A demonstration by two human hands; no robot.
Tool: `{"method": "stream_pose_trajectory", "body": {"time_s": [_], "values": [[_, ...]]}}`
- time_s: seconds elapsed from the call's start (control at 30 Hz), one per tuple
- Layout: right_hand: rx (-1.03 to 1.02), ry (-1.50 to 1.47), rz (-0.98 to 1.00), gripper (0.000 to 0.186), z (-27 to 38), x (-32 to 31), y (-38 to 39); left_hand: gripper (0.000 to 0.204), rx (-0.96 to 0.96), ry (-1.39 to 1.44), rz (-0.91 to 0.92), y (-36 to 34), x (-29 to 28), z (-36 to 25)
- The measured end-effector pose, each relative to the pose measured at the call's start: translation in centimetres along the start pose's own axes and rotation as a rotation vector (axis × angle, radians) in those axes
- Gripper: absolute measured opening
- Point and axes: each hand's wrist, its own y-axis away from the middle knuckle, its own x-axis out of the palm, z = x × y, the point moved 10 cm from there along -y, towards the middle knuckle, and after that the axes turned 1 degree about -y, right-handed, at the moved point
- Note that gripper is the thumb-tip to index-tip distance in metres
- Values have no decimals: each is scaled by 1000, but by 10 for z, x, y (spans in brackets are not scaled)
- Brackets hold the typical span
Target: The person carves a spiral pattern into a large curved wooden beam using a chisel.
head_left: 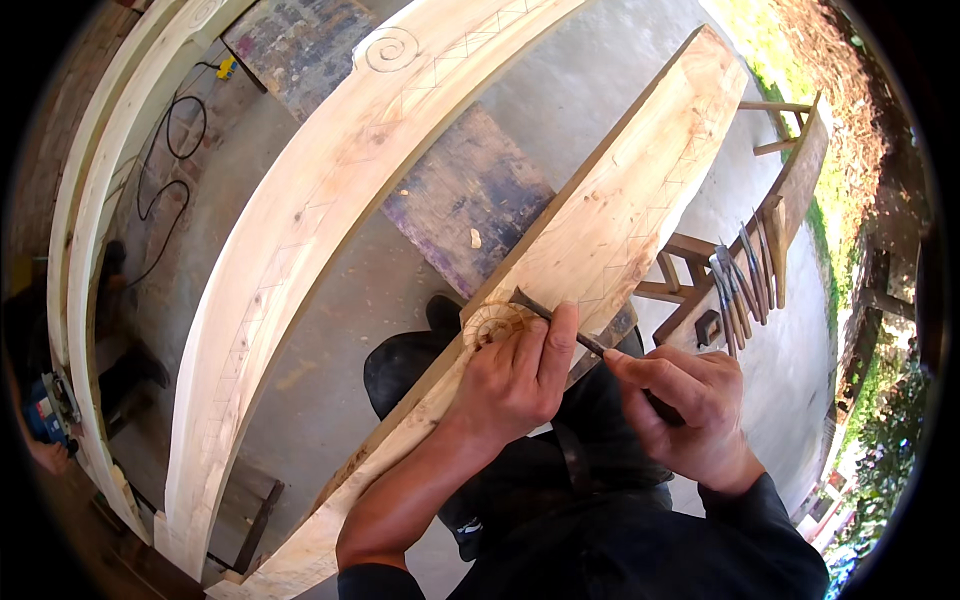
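A pale wooden plank (665, 145) with pencilled zigzags runs diagonally in front of me, with a round carved rosette (485, 320) at its middle. My left hand (505, 385) rests on the plank, fingers closed on the metal shaft of a chisel (530, 303), whose blade end lies at the rosette's upper edge. My right hand (690, 410) grips the chisel's handle, lower and to the right. My dark-clothed legs are beneath the plank.
A curved board (270, 240) with a drawn spiral lies left, on a paint-stained bench (470, 190). A co-worker's hand (52, 455) holds a power tool (48, 405) at far left, near a cable (180, 200). Several chisels (760, 260) lie on a wooden bench (805, 150) at right.
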Motion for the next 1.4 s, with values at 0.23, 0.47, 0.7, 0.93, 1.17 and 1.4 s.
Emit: {"method": "stream_pose_trajectory", "body": {"time_s": [0.23,0.47,0.7,0.93,1.17,1.4], "values": [[-61,114,-14,34,24,0,3,39,-4,33,32,3,-5,1],[-84,89,-131,44,14,-3,37,39,122,76,-14,1,-17,-11],[-3,82,-245,41,-10,-17,55,40,80,-156,22,0,-19,-5],[29,-7,-278,41,-29,-16,55,30,-81,-308,142,5,-24,24],[-35,-69,-292,42,-29,2,56,25,-315,-491,-43,13,-40,53],[-30,-84,-244,39,-25,10,51,31,-33,-198,-43,6,-34,7]]}}
